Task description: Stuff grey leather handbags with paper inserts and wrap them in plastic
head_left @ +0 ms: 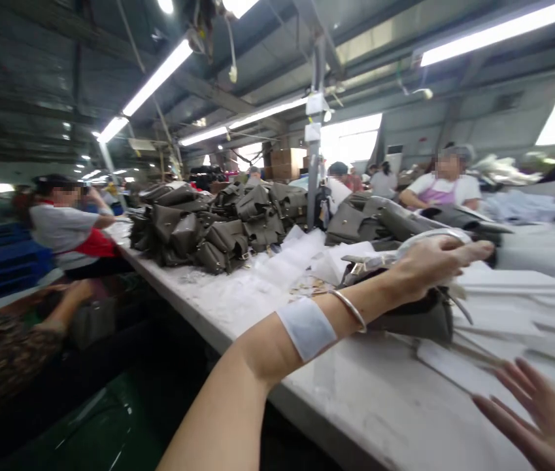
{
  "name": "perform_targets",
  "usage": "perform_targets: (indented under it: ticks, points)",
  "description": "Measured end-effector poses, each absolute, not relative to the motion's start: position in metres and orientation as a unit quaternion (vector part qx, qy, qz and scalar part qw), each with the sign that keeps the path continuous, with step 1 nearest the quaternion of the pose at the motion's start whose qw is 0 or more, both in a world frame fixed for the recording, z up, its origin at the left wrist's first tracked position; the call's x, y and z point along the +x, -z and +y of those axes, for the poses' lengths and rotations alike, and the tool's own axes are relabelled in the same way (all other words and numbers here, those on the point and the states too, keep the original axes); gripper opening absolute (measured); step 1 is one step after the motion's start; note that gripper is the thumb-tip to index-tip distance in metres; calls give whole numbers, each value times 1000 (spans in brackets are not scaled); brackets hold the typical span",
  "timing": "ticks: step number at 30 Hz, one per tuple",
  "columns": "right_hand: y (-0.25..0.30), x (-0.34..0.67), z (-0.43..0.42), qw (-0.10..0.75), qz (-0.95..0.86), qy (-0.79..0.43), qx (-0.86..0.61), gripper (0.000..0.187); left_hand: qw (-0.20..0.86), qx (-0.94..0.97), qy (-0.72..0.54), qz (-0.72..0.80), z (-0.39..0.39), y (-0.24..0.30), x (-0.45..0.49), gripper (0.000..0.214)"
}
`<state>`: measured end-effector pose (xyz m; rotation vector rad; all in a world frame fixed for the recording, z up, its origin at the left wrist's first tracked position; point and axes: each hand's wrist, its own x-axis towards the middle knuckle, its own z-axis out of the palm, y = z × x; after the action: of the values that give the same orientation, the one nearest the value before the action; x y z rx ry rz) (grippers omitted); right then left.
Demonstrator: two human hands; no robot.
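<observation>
Left hand (427, 263) over a dark grey bag (417, 319); right hand (544, 415) spread in the lower right corner.
The bag lies on the tabletop (355, 409), right of the frame's centre; the left hand is at its upper side, near a pale curved strip (421, 237), and I cannot tell if this grip is closed on something; the right hand's grip is open, with fingers apart; white flat pieces (512, 288) lie to the right of the bag; a heap of similar bags (225, 229) stands left of centre.
</observation>
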<state>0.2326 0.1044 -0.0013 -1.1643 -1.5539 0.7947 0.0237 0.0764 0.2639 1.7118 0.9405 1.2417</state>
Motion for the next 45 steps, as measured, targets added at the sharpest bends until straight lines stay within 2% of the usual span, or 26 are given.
perform_targets:
  ticks: [1, 3, 6, 10, 13, 15, 18, 22, 25, 27, 30, 34, 37, 41, 45]
  points:
    - [-6, 238, 107, 515, -607, -319, -514, 108, 416, 683, -495, 340, 85, -259, 26, 37]
    - [-21, 245, 121, 536, -573, -299, -544, 120, 438, 688, -508, 277, 108, -252, 35, 39]
    - [-33, 254, 152, 533, -559, -305, -557, 119, 409, 707, -526, 237, 136, -244, 40, 43]
    - [-14, 265, 183, 478, -597, -368, -530, 119, 211, 769, -497, 342, 144, -211, 0, 43]
    - [12, 264, 180, 407, -683, -359, -489, 104, 129, 799, -408, 422, 130, -156, -51, 42]
    - [26, 263, 170, 376, -743, -315, -456, 89, 66, 794, -389, 463, 114, -112, -84, 36]
    - [37, 264, 156, 347, -833, -165, -399, 75, -55, 805, -345, 480, 79, -53, -120, 56]
    - [33, 266, 152, 316, -891, 41, -325, 89, -184, 839, -235, 455, 34, -10, -138, 74]
    - [24, 260, 159, 293, -909, 98, -279, 88, -234, 856, -159, 433, 22, 1, -132, 74]
    - [18, 254, 166, 293, -915, 98, -259, 83, -256, 857, -155, 420, 27, 3, -126, 67]
    - [3, 248, 174, 294, -916, 67, -263, 72, -243, 853, -192, 420, 46, 0, -119, 51]
    - [-37, 235, 177, 256, -926, -18, -277, 46, -138, 821, -300, 466, 73, -19, -116, 32]
    - [-78, 222, 175, 241, -918, -50, -309, 34, -83, 747, -385, 535, 83, -51, -116, 37]
    - [-131, 214, 167, 246, -883, -16, -400, 39, -8, 643, -463, 610, 81, -106, -118, 49]
    - [-152, 214, 160, 262, -876, -91, -394, 40, 142, 620, -471, 611, 86, -121, -124, 50]
